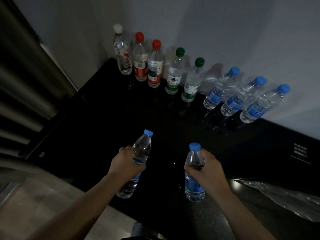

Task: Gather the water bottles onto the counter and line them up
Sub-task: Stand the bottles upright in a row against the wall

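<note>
While our left hand (127, 163) and right hand (206, 168) each grip a blue-capped water bottle above the black counter (107, 104), we judge the next move is standing them beside the row of bottles (187, 78) at the wall.

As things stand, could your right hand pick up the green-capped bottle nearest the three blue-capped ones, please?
Probably not yet: the right hand grips a blue-capped bottle, so it is full. The black counter between it and that green-capped bottle looks unobstructed, so setting its bottle down first should do.
</note>
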`<state>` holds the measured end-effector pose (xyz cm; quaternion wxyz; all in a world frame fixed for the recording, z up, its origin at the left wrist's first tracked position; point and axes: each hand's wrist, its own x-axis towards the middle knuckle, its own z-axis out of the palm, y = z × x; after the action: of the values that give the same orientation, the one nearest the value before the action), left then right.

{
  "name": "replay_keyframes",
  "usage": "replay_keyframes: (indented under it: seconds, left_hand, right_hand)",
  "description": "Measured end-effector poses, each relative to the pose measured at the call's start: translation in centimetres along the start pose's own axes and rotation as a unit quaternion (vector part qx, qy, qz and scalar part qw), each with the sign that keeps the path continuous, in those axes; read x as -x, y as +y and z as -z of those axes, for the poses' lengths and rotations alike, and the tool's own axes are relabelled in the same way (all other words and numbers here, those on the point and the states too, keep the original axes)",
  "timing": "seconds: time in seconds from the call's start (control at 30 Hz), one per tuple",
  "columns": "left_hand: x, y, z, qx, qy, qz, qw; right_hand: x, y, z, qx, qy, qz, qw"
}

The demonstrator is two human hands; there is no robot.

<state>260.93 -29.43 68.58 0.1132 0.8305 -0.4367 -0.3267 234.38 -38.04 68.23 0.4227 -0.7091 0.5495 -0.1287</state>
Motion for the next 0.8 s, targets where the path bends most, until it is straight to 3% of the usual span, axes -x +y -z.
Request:
replay_keyframes:
  seconds: [0.33, 0.8]
  left_hand:
    - [0.3, 10.8, -0.6, 0.075, 0.038, -0.138, 0.987]
    - [-0.8, 28.7, -7.1, 0.120, -0.021, -0.296, 0.948]
  right_hand:
    - [3.2, 1.0, 6.7, -0.082, 0.158, -0.012, 0.984]
    - [6.0, 7.5, 18.8, -0.137, 0.315, -0.051, 0.938]
